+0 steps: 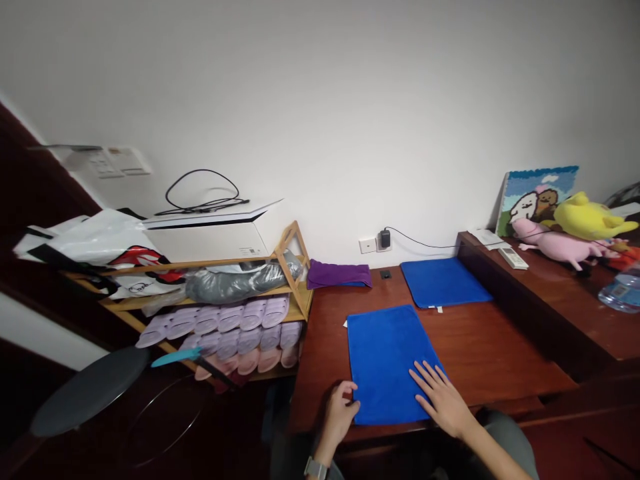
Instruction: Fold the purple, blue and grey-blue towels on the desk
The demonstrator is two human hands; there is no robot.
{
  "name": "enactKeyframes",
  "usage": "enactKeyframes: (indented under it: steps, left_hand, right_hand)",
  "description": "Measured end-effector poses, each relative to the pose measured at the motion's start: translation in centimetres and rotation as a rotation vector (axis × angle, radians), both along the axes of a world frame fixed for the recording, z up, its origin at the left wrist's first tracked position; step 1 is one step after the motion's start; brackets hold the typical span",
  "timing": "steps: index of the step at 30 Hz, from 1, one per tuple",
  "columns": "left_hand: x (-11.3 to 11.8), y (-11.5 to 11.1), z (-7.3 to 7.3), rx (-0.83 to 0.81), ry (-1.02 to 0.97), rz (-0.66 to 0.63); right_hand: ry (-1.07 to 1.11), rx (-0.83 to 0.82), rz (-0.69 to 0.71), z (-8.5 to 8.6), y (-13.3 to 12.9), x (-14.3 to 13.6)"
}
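Observation:
A blue towel (387,360) lies flat on the wooden table in front of me, a small white tag at its upper left edge. My right hand (443,400) rests palm down on its lower right part, fingers spread. At the lower left edge of the same towel is my left hand (343,410), its fingers bent and a gap between thumb and forefinger; the thumb touches the cloth. Farther back on the right lies a second blue towel (445,281) with a white tag at its front edge. A folded purple cloth (340,274) with some blue showing lies at the back left.
To the left stands a wooden rack (297,300) with purple and pink slippers and a white box (215,240) on top. A raised wooden surface (555,300) on the right holds plush toys, a remote (513,259) and a water bottle (623,291). A black charger (385,238) is plugged into the wall.

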State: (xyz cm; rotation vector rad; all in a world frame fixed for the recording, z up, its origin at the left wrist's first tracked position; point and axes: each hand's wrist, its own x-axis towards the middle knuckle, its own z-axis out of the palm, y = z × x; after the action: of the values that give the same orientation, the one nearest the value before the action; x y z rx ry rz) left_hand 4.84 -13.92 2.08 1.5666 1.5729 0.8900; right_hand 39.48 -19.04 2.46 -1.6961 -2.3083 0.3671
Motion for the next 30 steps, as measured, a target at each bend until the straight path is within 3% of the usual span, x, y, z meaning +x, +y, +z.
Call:
enactKeyframes:
  steps: [3,5,8,10,13,15,18,22,25,30]
  left_hand:
    - [-0.7,-0.1,0.4,-0.006,0.105,-0.156]
    - [-0.8,0.3,1.2,0.086,0.165,-0.204]
    - [0.0,2.1,3.2,0.288,0.280,-0.266]
    - [0.8,3.8,4.1,0.371,0.400,-0.384]
    - [1.3,6.1,4.2,0.402,0.596,-0.595]
    - [1.3,6.4,3.4,0.402,0.695,-0.618]
    - [1.5,4.8,2.3,0.430,0.772,-0.518]
    - [2.5,0.0,1.9,0.495,0.742,-0.432]
    - [3.0,-2.4,2.3,0.517,0.674,-0.442]
    - [2.8,-2.8,2.2,0.519,0.658,-0.434]
  right_hand:
    - [-0.012,0.002,-0.009,0.1,0.0,0.1]
    - [-0.020,0.012,-0.051,0.1,0.2,-1.1]
    - [-0.020,0.025,-0.189,-0.2,0.6,-4.0]
    - [-0.019,0.007,-0.254,-0.6,0.9,-5.4]
    - [-0.019,0.002,-0.180,-1.1,1.7,-5.0]
    - [-0.018,0.009,-0.057,-0.9,2.9,-3.2]
    - [-0.043,-0.009,0.027,0.3,5.7,-0.1]
    - [-0.083,0.047,-0.227,2.5,8.0,0.2]
    - [-0.032,0.146,-0.335,3.0,5.7,-2.2]
    - [0.001,0.136,-0.015,0.3,-2.7,-3.5]
